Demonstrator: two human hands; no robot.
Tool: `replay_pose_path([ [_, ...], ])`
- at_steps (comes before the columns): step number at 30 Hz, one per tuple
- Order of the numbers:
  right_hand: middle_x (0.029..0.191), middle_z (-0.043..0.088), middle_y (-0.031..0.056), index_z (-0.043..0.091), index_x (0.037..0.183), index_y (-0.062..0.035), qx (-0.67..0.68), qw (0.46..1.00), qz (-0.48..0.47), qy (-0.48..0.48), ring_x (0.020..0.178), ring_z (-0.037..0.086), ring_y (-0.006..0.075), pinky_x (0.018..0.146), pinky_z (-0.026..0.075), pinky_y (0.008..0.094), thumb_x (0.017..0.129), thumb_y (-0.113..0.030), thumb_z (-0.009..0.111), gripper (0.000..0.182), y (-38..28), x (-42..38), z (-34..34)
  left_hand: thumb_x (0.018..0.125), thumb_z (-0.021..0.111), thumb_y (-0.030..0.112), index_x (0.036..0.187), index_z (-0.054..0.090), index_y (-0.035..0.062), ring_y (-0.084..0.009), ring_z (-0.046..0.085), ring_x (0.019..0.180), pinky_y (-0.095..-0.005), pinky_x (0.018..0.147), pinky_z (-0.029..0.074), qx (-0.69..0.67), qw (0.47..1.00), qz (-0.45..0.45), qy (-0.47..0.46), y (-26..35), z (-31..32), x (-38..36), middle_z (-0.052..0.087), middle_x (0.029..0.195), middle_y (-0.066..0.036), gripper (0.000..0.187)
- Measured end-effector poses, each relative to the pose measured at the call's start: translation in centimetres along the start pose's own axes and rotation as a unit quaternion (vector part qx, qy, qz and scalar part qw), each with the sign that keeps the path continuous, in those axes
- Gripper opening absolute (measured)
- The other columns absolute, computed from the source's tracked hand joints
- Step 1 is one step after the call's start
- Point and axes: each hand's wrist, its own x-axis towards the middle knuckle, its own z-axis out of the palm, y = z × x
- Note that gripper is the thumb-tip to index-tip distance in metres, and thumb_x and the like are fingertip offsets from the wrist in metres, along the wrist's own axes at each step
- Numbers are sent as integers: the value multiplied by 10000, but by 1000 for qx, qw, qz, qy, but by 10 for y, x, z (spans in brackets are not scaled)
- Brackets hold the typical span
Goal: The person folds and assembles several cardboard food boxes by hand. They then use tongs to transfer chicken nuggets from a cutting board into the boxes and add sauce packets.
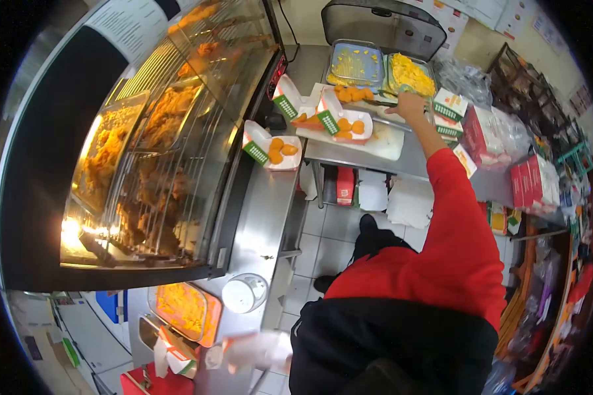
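The heated glass cabinet [158,145] fills my left side, with fried chicken stacked on its wire racks, presumably so it stays warm and within reach of the packing spot. A steel bench [260,217] runs along its front and turns toward the far wall, carrying everything I work with.

At the far end sit two trays: one nearly spent, with scattered yellow bits [356,64], and one heaped with yellow food [410,74], side by side under a raised lid. Before them lies a white board [389,141] with open boxes on it.

My right arm in its red sleeve [458,224] stretches out to those trays. The right hand [408,105] is closed around tongs [379,102], whose tip points at a small pile of nuggets [354,94] beside the trays. The open box [346,124] just below already holds several nuggets, its lid propped up, I judge so filling stays easy. Another filled box [273,150] stands apart on the bench nearer the cabinet.

My left hand [257,352] is low and blurred by the bench edge; I cannot tell its grip.
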Motion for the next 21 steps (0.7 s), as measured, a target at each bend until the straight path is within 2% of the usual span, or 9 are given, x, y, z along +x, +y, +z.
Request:
replay_pose_path([
  [4,924,667,140,671,901,-40,33,997,3,-64,830,664,276,705,525,382,532,-676,727,738,-5,43,33,736,620,102,1179,405,56,-187,425,1134,-314,1002,322,13,987,-67,-147,-6,90,-81,433,1196,-70,494],
  [8,922,658,147,662,915,-13,60,996,-43,-55,828,661,275,693,527,374,567,-672,704,746,-8,53,49,731,612,89,1167,410,63,-180,423,1133,-307,1004,317,18,945,-101,-311,4,170,-125,434,1186,-61,480],
  [10,923,653,149,656,922,0,83,994,-64,-28,820,661,270,687,529,367,587,-659,697,740,-8,56,73,729,608,83,1160,412,67,-176,421,1133,-303,1005,314,8,909,-107,-404,17,205,-125,435,1182,-56,474],
  [11,940,646,144,639,961,0,84,993,-76,-38,807,661,267,671,531,369,661,-593,681,666,-5,53,65,728,606,80,1157,413,68,-174,421,1133,-301,1005,313,0,888,-110,-446,26,225,-121,435,1179,-54,470],
  [12,949,645,141,633,974,-3,92,993,-76,-22,806,660,269,666,531,372,679,-570,678,641,-1,53,72,727,604,77,1154,414,70,-172,420,1132,-300,1006,312,-8,867,-115,-484,33,243,-117,436,1177,-51,467],
  [14,967,641,136,622,1002,-8,104,991,-80,12,805,659,273,657,531,378,717,-524,670,591,7,54,84,701,641,90,1086,400,86,-158,409,1116,-273,1000,275,-28,816,-152,-558,45,285,-112,417,1127,-43,454],
  [16,964,641,120,616,1036,-46,118,990,-76,-4,797,657,277,633,530,380,737,-490,659,536,17,58,86,673,685,139,1039,386,104,-156,403,1102,-262,976,279,-22,757,-165,-632,38,317,-99,411,1111,-42,474],
  [17,960,642,118,618,1036,-53,124,989,-75,-6,791,657,276,629,530,378,732,-491,662,535,20,60,89,656,711,225,1182,380,101,-149,399,1072,-270,970,291,-24,729,-204,-653,28,326,-94,400,1220,-59,634],
  [21,958,643,117,623,1034,-67,121,989,-82,9,773,656,272,620,530,377,714,-510,662,547,27,65,97,653,714,328,1406,167,97,-179,325,1245,-294,1016,275,-37,665,-203,-718,52,372,-109,265,1414,-94,960],
])
